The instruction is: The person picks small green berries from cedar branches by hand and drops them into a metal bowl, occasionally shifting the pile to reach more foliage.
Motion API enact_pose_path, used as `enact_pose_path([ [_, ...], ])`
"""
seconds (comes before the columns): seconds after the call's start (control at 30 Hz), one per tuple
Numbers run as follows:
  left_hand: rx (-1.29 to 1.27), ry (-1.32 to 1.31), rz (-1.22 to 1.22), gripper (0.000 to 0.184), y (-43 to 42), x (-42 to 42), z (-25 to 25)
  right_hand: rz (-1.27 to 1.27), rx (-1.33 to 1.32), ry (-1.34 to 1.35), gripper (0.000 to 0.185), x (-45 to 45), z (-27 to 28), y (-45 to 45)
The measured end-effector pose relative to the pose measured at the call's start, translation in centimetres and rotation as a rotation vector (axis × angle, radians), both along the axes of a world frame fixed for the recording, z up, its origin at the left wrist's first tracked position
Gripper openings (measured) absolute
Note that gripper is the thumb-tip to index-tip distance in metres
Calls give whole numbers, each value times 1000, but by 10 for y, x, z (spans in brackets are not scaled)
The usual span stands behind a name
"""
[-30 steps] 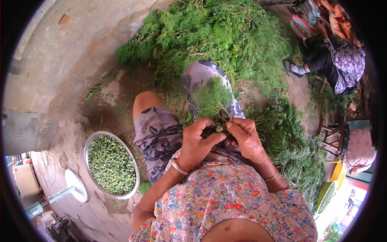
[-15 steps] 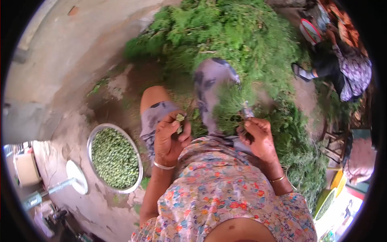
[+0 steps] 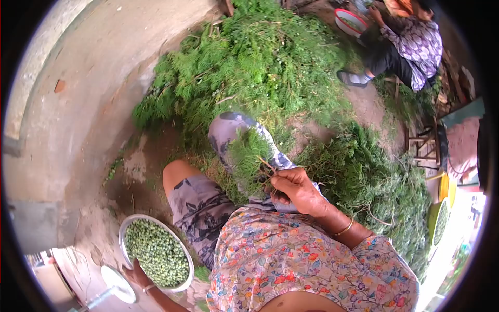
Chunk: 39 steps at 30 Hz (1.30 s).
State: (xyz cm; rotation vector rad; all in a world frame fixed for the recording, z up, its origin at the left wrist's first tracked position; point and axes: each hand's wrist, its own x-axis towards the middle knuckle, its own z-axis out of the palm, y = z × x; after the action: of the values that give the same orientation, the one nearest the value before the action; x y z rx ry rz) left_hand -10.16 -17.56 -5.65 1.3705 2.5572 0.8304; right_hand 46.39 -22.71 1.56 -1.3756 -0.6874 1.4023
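Observation:
My right hand (image 3: 297,190) is closed around the woody stems of a feathery green sprig (image 3: 250,156), held over my lap in front of the knee. Its leafy end points up and left. At the lower left, my left hand (image 3: 138,275) reaches to the rim of a metal basin (image 3: 188,256). The fingers there look apart, with nothing visible in them. Inside the basin lies a heap of small, roundish green cones (image 3: 156,249).
A large pile of cut green branches (image 3: 260,62) spreads ahead, with more branches (image 3: 364,177) on the right. Another person (image 3: 410,47) sits at the upper right by a red-rimmed bowl (image 3: 349,22). A white fan-like stand (image 3: 118,283) is beside the basin.
My left hand has gone from the lap down to the basin, and the small green pieces it held no longer show in it. My right hand has shifted left with the sprig. The view has turned.

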Motion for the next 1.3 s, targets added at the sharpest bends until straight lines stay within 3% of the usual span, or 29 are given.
enact_pose_path([
  [0.03,-88,656,59,64,-2,-12,-12,-22,6,-2,25,0,1,1],
  [0.07,-66,378,22,63,3,3,4,-27,6,19,25,-1,3,2],
  [0.1,-64,377,5,63,6,30,17,-27,3,40,25,-2,4,2],
  [0.17,15,-4,-148,59,9,98,34,-38,6,45,25,1,5,2],
  [0.23,211,37,-495,52,10,149,16,-125,-18,91,26,8,10,1],
  [0.3,288,172,-747,46,6,233,37,-291,-52,183,25,24,18,-4],
  [0.37,267,172,-1020,45,5,275,27,-443,22,59,23,49,16,-18],
  [0.43,94,248,-1284,43,7,289,-2,-727,36,119,20,78,6,-40],
  [0.5,27,132,-1344,41,3,292,-6,-1025,73,146,16,119,-1,-72],
  [0.57,-32,5,-1410,40,-1,290,7,-1158,324,318,17,175,-33,-129],
  [0.63,-265,-379,-1159,35,-10,284,38,-1430,260,270,22,177,-20,-142],
  [0.7,-158,-466,-1094,27,-20,271,39,-1352,164,305,24,179,-39,-163],
  [0.8,-576,-635,-1035,15,-19,252,51,-1234,93,365,25,175,-58,-157],
  [0.83,-571,-629,-1024,15,-13,250,58,-1206,111,388,25,175,-61,-153],
  [0.9,-500,-313,-1221,16,6,254,76,-1195,124,380,21,185,-60,-146],
  [0.93,-305,-295,-1257,17,18,264,87,-1174,148,351,19,189,-56,-141],
  [0.97,-325,-227,-1277,18,35,275,105,-1155,171,323,17,192,-52,-134],
  [1.0,-54,-158,-1380,20,54,285,107,-1164,132,250,17,192,-45,-123],
  [1.07,-183,-42,-1278,20,78,312,135,-1108,152,219,18,180,-17,-91],
  [1.13,-126,-45,-1297,20,107,340,138,-993,205,128,21,168,7,-52],
  [1.2,-66,-43,-1312,21,130,362,134,-874,269,51,23,153,29,-7],
  [1.3,-212,-96,-1357,20,169,393,108,-754,351,32,23,123,58,61],
])
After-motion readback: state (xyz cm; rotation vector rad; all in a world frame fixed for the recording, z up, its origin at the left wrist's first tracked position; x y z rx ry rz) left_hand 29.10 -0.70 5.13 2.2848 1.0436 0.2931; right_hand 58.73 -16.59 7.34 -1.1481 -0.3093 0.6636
